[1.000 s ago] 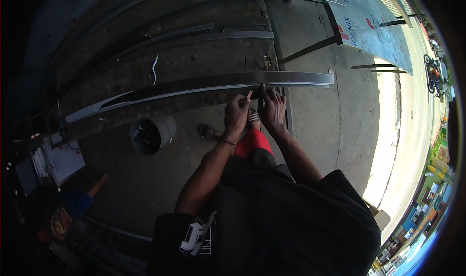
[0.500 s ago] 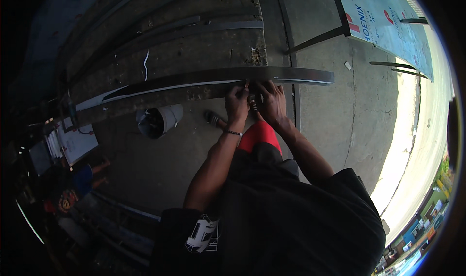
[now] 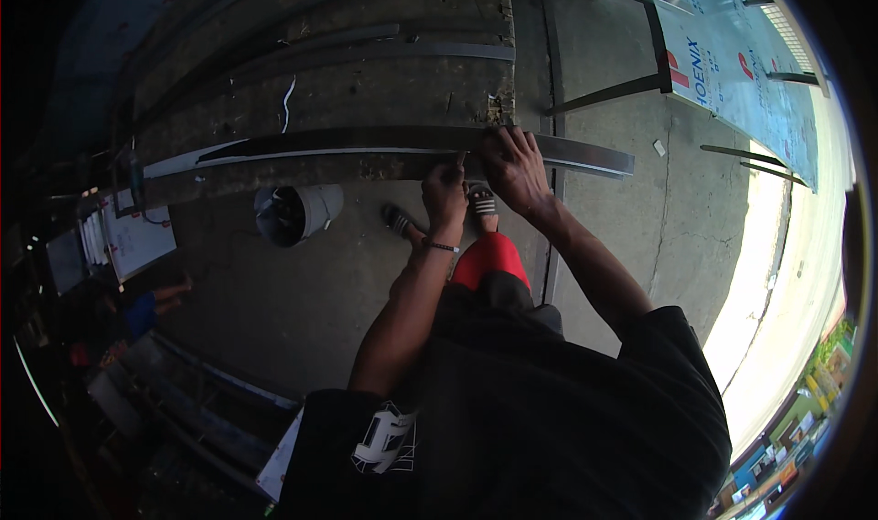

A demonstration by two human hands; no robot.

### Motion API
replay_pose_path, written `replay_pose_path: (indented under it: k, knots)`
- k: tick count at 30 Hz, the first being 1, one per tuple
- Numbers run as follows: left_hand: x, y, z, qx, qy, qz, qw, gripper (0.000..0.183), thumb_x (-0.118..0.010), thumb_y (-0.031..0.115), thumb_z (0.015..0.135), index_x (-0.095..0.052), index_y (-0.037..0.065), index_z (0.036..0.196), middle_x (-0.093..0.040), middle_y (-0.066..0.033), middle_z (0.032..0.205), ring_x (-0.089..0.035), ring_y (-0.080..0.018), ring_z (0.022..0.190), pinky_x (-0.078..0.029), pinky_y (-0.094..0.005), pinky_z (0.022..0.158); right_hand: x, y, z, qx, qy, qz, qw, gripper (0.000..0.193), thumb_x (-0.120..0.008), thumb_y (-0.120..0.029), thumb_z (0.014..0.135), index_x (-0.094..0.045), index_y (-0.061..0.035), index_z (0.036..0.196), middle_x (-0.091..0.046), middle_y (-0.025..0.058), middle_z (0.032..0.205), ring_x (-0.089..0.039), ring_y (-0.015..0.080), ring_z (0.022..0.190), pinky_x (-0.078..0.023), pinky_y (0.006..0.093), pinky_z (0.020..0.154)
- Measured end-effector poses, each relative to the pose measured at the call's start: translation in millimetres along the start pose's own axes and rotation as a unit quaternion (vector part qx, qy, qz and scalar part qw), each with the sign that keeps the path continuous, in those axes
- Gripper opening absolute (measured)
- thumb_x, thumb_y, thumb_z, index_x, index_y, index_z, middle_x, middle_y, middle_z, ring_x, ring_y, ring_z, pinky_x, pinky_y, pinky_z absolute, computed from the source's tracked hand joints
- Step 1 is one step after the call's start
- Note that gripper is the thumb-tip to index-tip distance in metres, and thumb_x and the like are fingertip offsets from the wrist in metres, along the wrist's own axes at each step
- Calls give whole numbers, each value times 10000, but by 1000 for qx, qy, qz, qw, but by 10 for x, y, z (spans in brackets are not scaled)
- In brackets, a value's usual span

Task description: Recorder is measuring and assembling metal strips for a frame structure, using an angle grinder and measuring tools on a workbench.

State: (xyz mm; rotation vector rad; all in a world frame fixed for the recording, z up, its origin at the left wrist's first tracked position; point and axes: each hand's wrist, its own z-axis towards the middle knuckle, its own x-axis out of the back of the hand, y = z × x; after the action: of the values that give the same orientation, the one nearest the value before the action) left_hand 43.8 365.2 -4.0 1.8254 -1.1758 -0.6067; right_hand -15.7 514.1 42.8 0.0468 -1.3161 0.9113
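One broad, worn desk [image 3: 366, 97] is spread from nine to twelve o'clock. At two o'clock a blue-filmed panel [image 3: 736, 90] with dark legs is stood well apart from it. A long dark metal bar [image 3: 393, 138] is laid across twelve o'clock along the desk's near edge, its right end left overhanging toward two; it is likely placed there so that its near side can be reached. Between nine and ten, a pale bucket [image 3: 322, 211] is set on the floor [image 3: 613, 227], presumably out of the way. Toward one o'clock, the right hand [image 3: 517, 172] is bent over the bar, seemingly to steady it; whether it is clamped there cannot be told. At twelve, the left hand [image 3: 445, 198] is pinched together. A thin white strip [image 3: 288, 107] is left on the desk toward eleven. Smallest, a slim piece [image 3: 463, 157] is clamped in the left hand's fingertips beside the bar, probably for fine control.
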Motion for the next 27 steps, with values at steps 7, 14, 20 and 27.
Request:
replay_pose_path:
  k: [7,14,20,27]
  knots:
    - [31,16,1,10,35,55,998,273,-688,243,970,-681,-14,880,-629,-87,665,-598,-159,581,-466,-372,554,46,262,397,191,-101,-8,976,366,-664,-210,862,-695,-119,1215,-550,91,1367,-511,267,1271,-417,414,1030]
    - [70,42,-14,-29,65,107,992,347,-656,344,959,-709,1,934,-719,-247,944,-692,-427,958,-516,-492,778,-31,193,743,347,-182,-81,916,380,-652,-232,841,-730,-174,1208,-485,56,1514,-446,260,1388,-340,441,1164]
    - [88,-84,-6,-93,102,111,984,295,-632,331,947,-705,53,1013,-718,-228,934,-682,-444,946,-521,-534,796,-69,153,824,456,-207,-166,850,413,-673,-233,792,-737,-196,1198,-508,62,1516,-437,242,1418,-306,478,1186]
    - [99,75,-163,-54,136,75,986,235,-626,245,942,-696,25,984,-716,-220,925,-713,-375,921,-535,-461,755,-186,221,877,572,-208,-200,768,425,-649,-230,761,-734,-152,1170,-489,72,1533,-368,245,1479,-292,445,1201]
